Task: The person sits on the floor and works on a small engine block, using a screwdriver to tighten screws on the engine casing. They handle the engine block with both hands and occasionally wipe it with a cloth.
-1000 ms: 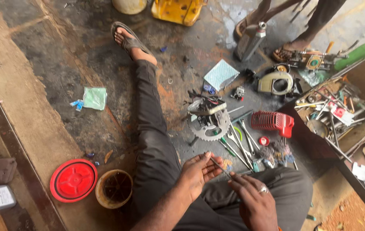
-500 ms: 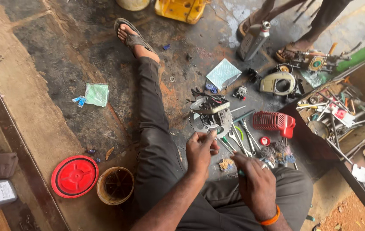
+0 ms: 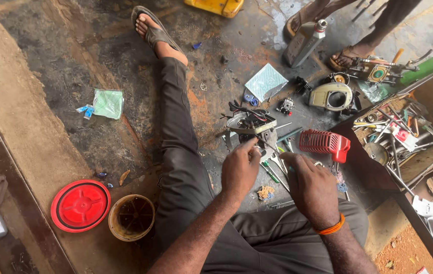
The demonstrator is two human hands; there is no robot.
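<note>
While I sit on the stained concrete floor (image 3: pixel 74 66) with one leg stretched out, both my hands work low in front of me over a scatter of tools. My left hand (image 3: pixel 240 170) reaches forward, fingertips pinched narrow on something small at the near edge of the dismantled engine part (image 3: pixel 251 124), a grey metal housing with black wires on top; what exactly the fingers grip I cannot tell. My right hand (image 3: pixel 312 189), with an orange band at the wrist, lies knuckles up just beside it, fingers curled; whether they hold anything is hidden from this view. Between the two hands lie spanners (image 3: pixel 277 161) and a green-handled screwdriver (image 3: pixel 269 172), flat on the floor.

Right of the hands sits a red ribbed plastic cover (image 3: pixel 324 142), and beyond it an open box (image 3: pixel 429 99) crammed with mixed tools. A beige fan housing (image 3: pixel 332 96) rests farther out, near a grey oil bottle (image 3: pixel 305 43) standing beside another person's sandalled feet (image 3: pixel 351 53). A pale folded sheet (image 3: pixel 265 81) lies beyond the engine part.

To my left, well apart from the work, are a red round lid (image 3: pixel 80 205) and, touching it, a worn brown tub (image 3: pixel 131 217). A green plastic packet (image 3: pixel 108 103) lies farther up the floor.
</note>
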